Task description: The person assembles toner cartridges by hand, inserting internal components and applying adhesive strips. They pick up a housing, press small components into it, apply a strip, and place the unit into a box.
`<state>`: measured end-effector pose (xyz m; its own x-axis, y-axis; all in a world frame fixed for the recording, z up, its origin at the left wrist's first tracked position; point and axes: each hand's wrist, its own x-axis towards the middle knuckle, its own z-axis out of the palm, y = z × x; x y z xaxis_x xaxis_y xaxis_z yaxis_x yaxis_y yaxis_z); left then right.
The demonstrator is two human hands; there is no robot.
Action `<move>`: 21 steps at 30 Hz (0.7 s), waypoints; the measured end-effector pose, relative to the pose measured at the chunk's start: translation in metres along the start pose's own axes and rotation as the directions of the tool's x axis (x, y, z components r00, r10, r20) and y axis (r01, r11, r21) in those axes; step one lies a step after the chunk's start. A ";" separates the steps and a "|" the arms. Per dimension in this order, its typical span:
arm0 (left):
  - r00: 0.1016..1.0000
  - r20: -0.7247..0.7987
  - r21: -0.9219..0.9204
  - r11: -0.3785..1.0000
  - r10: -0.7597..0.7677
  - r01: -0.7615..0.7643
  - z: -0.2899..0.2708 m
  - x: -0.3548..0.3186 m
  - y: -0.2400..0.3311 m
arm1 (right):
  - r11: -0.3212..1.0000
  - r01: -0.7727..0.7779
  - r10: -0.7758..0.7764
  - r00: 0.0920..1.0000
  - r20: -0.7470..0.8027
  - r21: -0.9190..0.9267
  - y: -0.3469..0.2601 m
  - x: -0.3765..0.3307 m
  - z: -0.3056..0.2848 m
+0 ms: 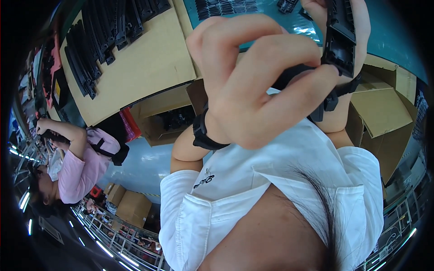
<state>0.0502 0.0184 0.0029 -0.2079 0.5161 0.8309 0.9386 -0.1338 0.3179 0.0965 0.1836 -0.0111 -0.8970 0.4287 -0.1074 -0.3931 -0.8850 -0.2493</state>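
A long black plastic part [340, 38], with a hollow, ribbed channel, is held up close at the upper right. My right hand [361, 31] is closed around it from behind, fingers showing on both sides. My left hand [260, 86] fills the middle of the view with its fingers curled. Its fingertips meet the lower end of the part, and whatever they pinch there is partly hidden. A black band [201, 131] circles my left wrist.
Rows of long black plastic strips [106, 36] lie on a cardboard-covered table [149, 67] at left. Behind my hands is a teal mat [384, 34] with small black parts. Open cardboard boxes [384, 113] stand at both sides. A co-worker in pink [86, 167] works at far left.
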 end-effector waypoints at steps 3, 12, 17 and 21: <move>0.999 -0.026 0.045 0.998 0.047 -0.046 0.002 -0.001 -0.003 | 0.999 -0.020 0.022 0.999 -0.035 0.050 0.003 0.000 0.000; 0.889 -0.030 0.176 0.878 0.456 -0.444 0.002 0.004 -0.040 | 0.977 -0.212 0.211 0.977 0.042 0.012 -0.004 0.004 -0.015; 0.897 -0.033 0.200 0.882 0.440 -0.426 0.011 0.003 -0.046 | 0.997 -0.077 0.076 0.995 -0.059 -0.011 0.001 0.001 -0.011; 0.923 -0.039 0.217 0.905 0.384 -0.367 0.017 -0.003 -0.045 | 0.999 -0.037 0.042 0.982 -0.183 0.034 0.005 -0.001 -0.005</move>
<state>0.0130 0.0375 -0.0219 0.1575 0.3920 0.9064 0.9851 -0.1266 -0.1164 0.0963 0.1793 -0.0176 -0.8610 0.4167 -0.2918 -0.3664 -0.9059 -0.2125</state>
